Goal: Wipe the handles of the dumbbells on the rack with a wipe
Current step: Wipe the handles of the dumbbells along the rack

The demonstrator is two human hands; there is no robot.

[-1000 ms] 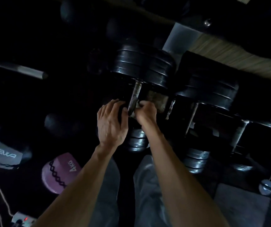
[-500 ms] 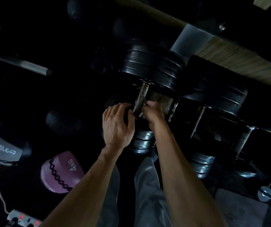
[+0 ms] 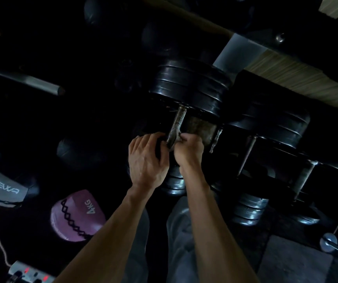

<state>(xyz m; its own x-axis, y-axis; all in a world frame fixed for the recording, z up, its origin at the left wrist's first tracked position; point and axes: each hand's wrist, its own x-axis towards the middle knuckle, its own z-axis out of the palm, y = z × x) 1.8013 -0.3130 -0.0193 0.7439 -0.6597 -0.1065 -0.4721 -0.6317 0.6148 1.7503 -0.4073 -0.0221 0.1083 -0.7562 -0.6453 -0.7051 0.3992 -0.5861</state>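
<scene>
I count three plate dumbbells (image 3: 186,111) beyond and right of my two hands (image 3: 146,160), one pink ball (image 3: 76,215) (4kg) left.

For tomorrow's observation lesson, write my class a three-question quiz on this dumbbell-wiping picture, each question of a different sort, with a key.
1. True or false: the right hand pinches a wipe against the dumbbell handle.
2. The left hand lies: A) on the purple 4 kg ball; B) beside the handle, on the near weight plates; C) on the steel bar.
3. Fill in: the ball's marking reads ___ kg.

Key: 1 true; 2 B; 3 four.
</scene>
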